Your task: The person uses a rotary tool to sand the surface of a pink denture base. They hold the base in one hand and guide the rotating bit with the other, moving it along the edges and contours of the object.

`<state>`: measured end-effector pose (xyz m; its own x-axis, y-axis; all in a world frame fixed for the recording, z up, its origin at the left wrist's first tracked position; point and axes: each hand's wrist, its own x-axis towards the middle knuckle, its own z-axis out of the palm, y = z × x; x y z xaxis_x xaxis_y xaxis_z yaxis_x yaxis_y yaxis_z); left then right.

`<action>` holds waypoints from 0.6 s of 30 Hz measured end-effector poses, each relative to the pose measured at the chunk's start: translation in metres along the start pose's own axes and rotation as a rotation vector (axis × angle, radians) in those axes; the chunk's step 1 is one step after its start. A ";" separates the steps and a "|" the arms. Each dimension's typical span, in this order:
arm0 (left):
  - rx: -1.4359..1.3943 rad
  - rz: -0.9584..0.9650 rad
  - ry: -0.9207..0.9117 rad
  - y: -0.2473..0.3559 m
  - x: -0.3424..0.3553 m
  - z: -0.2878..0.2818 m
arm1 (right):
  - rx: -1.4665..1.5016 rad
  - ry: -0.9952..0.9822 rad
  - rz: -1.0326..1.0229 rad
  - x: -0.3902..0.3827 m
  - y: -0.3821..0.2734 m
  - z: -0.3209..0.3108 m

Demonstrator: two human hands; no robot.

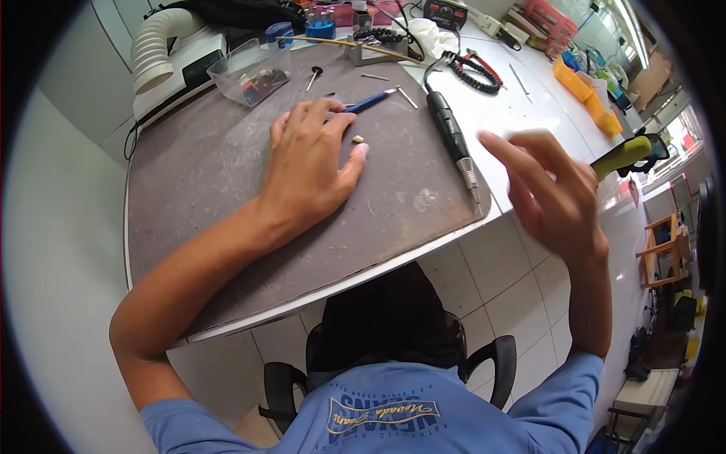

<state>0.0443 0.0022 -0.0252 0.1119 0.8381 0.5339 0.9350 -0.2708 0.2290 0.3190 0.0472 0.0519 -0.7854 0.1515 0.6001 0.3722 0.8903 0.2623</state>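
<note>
My left hand (306, 155) lies palm down on the brown mat (204, 197), its fingers spread. Just right of it, between thumb and forefinger, sits a small cream, tooth-like piece (358, 139). The forefinger is next to a slim blue-handled tool (370, 101); whether they touch, I cannot tell. My right hand (556, 185) is raised past the desk's right front edge, slightly blurred, fingers apart with no object visible in them. A black rotary handpiece (454, 136) with a metal tip lies on the mat's right side, left of that hand. Behind the right hand, a green handle (622, 157) sticks out.
Small metal burs (407, 97) and a black disc on a shank (314, 74) lie farther back. A clear plastic box (249, 79) and a white hose (155, 57) stand at back left. A coiled black cable (475, 76) and orange trays (586, 94) are rightward.
</note>
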 end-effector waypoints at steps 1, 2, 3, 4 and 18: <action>0.026 -0.035 0.009 -0.001 0.000 0.001 | -0.020 -0.069 -0.010 -0.002 0.015 0.013; 0.056 -0.070 0.022 -0.001 0.001 0.001 | -0.053 -0.136 -0.040 -0.002 0.027 0.023; 0.062 -0.065 0.039 -0.001 0.002 0.002 | -0.085 -0.195 -0.075 0.000 0.036 0.033; 0.050 -0.088 0.020 -0.002 0.003 0.003 | -0.061 -0.241 -0.120 0.002 0.041 0.038; -0.411 0.298 -0.059 0.035 -0.002 -0.015 | 0.168 -0.098 -0.141 0.023 0.019 0.013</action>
<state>0.0718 -0.0165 -0.0057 0.3831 0.7181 0.5810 0.6510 -0.6562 0.3816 0.3018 0.0730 0.0603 -0.8711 0.0546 0.4881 0.1747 0.9632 0.2042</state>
